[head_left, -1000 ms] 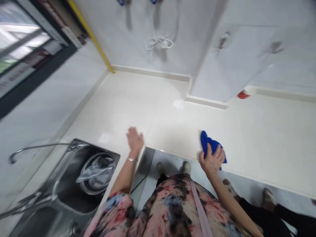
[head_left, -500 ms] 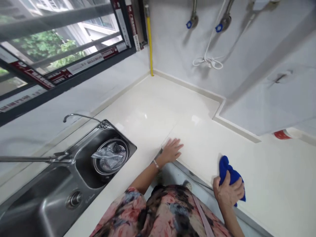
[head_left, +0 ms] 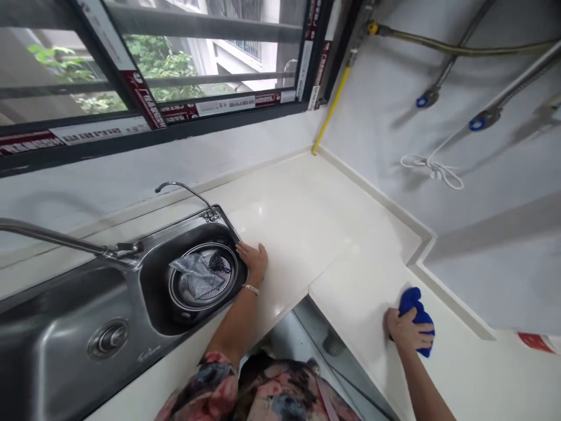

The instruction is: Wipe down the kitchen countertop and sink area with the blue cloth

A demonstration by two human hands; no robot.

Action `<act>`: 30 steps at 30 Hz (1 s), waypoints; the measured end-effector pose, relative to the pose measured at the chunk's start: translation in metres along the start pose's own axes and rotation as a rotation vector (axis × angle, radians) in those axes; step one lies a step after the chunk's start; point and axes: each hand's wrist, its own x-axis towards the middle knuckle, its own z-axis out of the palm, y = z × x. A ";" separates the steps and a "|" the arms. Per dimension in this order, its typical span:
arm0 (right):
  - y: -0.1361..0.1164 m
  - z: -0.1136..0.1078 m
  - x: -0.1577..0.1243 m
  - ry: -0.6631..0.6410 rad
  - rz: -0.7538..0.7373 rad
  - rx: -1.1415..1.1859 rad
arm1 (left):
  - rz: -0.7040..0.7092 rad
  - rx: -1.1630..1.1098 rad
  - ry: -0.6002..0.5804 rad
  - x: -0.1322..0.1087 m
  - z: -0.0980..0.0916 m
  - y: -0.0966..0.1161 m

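Note:
My right hand (head_left: 405, 332) is closed on a blue cloth (head_left: 416, 310) and presses it on the cream countertop (head_left: 307, 228) at the lower right. My left hand (head_left: 253, 259) rests with fingers stretched out on the right rim of the steel sink (head_left: 52, 327). A bracelet sits on that wrist. Just left of the hand, a round metal strainer basket (head_left: 204, 280) lies in the small sink bowl with a crumpled clear plastic bag (head_left: 195, 272) in it.
Two faucets (head_left: 184, 188) rise behind the sink. A barred window (head_left: 153, 70) runs above it. A yellow pipe (head_left: 331, 111), blue-handled valves (head_left: 477, 124) and a white cord (head_left: 432, 169) hang on the right wall. A red-and-white item (head_left: 537, 341) sits at far right.
The view has swung left toward the sink. My left hand has moved from the counter's inner corner onto the sink rim. My right hand still holds the cloth on the counter.

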 end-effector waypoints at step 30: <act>-0.476 0.045 -0.082 -0.885 -1.153 0.747 | -0.039 0.070 0.036 0.003 0.019 -0.022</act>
